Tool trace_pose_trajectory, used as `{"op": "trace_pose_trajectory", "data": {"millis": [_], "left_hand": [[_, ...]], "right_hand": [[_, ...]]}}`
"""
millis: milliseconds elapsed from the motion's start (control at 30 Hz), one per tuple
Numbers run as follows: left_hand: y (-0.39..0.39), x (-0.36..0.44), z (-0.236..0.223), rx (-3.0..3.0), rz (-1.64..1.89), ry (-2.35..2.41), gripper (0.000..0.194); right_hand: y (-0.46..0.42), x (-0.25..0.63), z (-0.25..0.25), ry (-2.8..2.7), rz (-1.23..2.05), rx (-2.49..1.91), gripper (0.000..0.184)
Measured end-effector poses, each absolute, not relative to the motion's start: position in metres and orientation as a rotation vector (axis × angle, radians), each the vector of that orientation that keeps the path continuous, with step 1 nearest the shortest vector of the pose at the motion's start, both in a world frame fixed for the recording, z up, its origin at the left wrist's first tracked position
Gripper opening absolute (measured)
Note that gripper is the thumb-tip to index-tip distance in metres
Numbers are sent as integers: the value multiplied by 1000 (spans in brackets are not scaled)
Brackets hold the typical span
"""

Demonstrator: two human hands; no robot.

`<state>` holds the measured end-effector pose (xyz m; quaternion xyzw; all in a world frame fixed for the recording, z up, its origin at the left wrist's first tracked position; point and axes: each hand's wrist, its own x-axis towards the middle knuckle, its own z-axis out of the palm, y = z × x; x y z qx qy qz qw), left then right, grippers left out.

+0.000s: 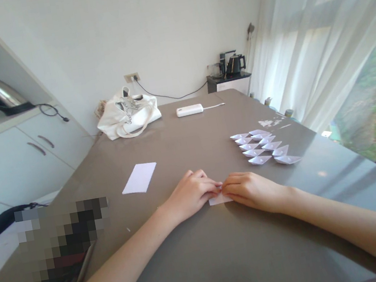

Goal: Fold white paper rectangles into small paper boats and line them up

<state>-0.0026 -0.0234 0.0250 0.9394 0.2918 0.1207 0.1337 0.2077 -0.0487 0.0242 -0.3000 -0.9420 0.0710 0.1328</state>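
Note:
Between my two hands, on the brown table (207,258), lies a small piece of white paper (218,200), partly covered by my fingers. My left hand (195,190) pinches its left side, fingertips pressed together near the top. From the right, my right hand (248,190) has its bent fingers closed on the paper's right side. The fingertips of both hands almost meet. How the paper is folded is mostly hidden. Beyond my right hand stand several folded white paper boats (258,152) in two rows. A stack of white paper sheets (140,178) lies left of my left hand.
At the far side sit a white bag (129,114) and a white power bank (189,110) with a short cable. Paper scraps (271,122) lie near the right edge. A pixelated dark object (70,257) rests at the left beside my forearm. Curtains (298,21) hang at right.

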Motion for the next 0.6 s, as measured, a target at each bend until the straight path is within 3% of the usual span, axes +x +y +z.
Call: {"op": "trace_pose_trajectory", "data": {"millis": [233, 600], "left_hand": [[-24, -3, 26, 2726, 328, 882, 15], [-21, -5, 24, 2734, 351, 848, 20]], "right_hand": [[-47, 210, 34, -2604, 560, -924, 23], [-44, 212, 31, -2543, 520, -1086, 17]]}}
